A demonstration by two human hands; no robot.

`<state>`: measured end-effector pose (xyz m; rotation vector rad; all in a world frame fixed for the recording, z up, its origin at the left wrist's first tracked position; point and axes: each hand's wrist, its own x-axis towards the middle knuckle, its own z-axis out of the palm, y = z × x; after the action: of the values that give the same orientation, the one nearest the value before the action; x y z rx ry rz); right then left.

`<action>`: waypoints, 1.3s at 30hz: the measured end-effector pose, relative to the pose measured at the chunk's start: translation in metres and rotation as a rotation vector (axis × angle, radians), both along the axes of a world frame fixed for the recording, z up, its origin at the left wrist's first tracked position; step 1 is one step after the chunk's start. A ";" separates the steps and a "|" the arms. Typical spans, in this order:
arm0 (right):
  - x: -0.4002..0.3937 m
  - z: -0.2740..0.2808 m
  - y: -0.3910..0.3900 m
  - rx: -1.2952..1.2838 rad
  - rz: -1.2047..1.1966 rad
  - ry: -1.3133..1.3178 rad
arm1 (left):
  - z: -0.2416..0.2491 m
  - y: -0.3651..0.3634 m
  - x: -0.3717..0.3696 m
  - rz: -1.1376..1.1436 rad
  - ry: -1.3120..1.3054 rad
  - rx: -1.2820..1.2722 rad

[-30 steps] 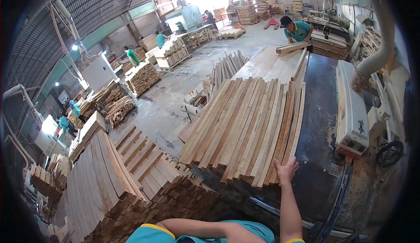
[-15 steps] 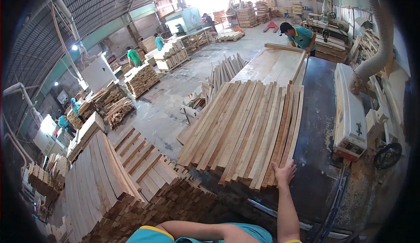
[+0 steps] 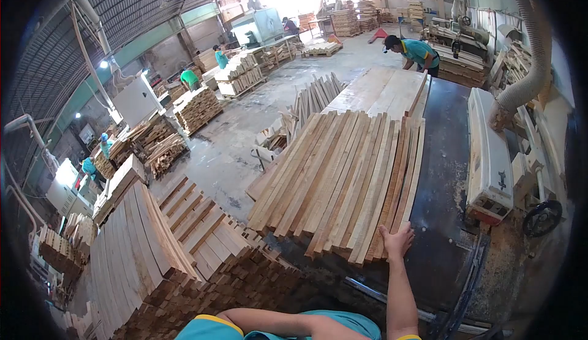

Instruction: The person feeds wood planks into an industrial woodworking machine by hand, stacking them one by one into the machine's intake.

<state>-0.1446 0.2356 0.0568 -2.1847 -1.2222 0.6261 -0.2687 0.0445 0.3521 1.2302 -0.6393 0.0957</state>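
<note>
1. The co-worker [image 3: 419, 52], who had a piece of wood at the light panel's [image 3: 373, 89] far end, now bends beyond it; that piece no longer shows there.
2. My strips [image 3: 343, 174] remain side by side on the dark counter [image 3: 446, 132], near ends uneven.
3. My right fingers [image 3: 407, 233] stay part-spread, touching the outermost strip's end; I can't tell if they grip. My left hand is out of view.

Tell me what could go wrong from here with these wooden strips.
The near ends of the strips are uneven, so a push at one side might move a few and skew the rest.

The right hand is at the near ends of the rightmost strips; if they shift, its fingers could get pinched or pick up a splinter.

A co-worker bends over the far end of the pale boards, so strips sliding that way might bump them.
</note>
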 end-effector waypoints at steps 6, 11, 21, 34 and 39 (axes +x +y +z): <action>0.000 0.001 -0.001 0.013 -0.009 -0.003 | -0.023 -0.031 -0.001 0.077 -0.045 -0.255; -0.002 0.007 -0.001 -0.012 0.001 0.014 | -0.022 -0.033 -0.006 0.113 -0.016 -0.328; -0.002 0.009 -0.004 0.008 -0.004 0.007 | -0.028 -0.034 -0.002 0.145 -0.018 -0.298; -0.003 0.010 -0.004 -0.007 -0.011 0.022 | -0.032 -0.037 0.000 0.145 -0.010 -0.265; -0.002 0.021 -0.007 -0.021 -0.005 0.046 | -0.032 -0.034 0.002 0.130 0.001 -0.255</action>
<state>-0.1465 0.2283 0.0775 -2.1781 -1.1903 0.6869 -0.2668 0.0102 0.3198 1.0236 -0.5274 0.2772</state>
